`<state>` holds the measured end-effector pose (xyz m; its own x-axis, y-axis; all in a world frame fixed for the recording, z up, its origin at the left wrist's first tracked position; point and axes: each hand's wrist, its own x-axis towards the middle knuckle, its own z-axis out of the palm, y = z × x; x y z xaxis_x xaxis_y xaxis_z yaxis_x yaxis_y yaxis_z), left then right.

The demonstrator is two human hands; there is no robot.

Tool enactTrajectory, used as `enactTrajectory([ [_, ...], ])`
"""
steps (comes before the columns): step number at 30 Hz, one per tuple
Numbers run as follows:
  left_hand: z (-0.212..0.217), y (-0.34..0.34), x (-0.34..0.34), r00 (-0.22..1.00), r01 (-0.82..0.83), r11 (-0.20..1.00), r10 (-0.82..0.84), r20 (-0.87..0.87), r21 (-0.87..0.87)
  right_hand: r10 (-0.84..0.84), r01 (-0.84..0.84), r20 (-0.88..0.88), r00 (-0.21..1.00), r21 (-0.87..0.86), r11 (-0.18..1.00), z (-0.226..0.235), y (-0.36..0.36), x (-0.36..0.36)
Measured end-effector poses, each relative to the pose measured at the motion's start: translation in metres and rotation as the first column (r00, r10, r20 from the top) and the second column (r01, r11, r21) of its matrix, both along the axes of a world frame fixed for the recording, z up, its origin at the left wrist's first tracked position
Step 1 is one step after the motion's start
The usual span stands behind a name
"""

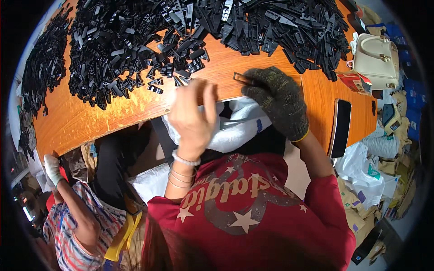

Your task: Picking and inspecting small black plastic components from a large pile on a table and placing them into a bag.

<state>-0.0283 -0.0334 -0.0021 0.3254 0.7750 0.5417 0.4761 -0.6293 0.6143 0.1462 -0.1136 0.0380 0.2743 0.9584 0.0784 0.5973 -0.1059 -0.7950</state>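
My right hand (280, 101), in a dark knitted glove, is closed on a slim black plastic piece (239, 78) with an open rectangular end. That end juts out left of the fingertips, just over the table's front edge. My bare left hand (192, 115) wears bracelets at the wrist and is raised at the same edge, left of the gloved one. Motion smears its fingers, and whether anything is in them cannot be made out. Small black plastic clips (183, 72) lie loose just beyond it. Longer black plastic pieces (275, 27) are heaped at the far right.
A wooden table (135, 106) carries more black parts (47, 63) at far left. On its right lie a phone (340, 128) and a red packet (354, 82), near a cream handbag (376, 58). A white sack (235, 135) is below the edge. Another person's gloved hand (53, 168) is at left.
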Motion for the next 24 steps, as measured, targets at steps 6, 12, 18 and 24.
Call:
enactTrajectory([
  [6,0.004,0.016,-0.017,0.95,-0.158,0.987,0.143,-0.279,-0.031,0.096,-0.098,0.16,0.982,0.004,0.995,-0.003,-0.001,0.002],
  [12,0.003,0.011,-0.022,0.994,0.089,0.995,-0.087,-0.069,0.038,0.061,-0.035,0.154,0.986,-0.161,0.986,-0.003,0.0,0.005],
  [18,0.001,0.02,0.008,0.927,0.358,0.933,-0.361,-0.106,-0.041,0.218,-0.222,0.181,0.959,0.0,0.975,-0.003,-0.001,0.014],
  [24,-0.002,0.025,0.008,0.904,0.406,0.913,-0.407,-0.132,-0.035,0.322,-0.234,0.324,0.89,-0.281,0.931,0.007,0.01,0.022],
])
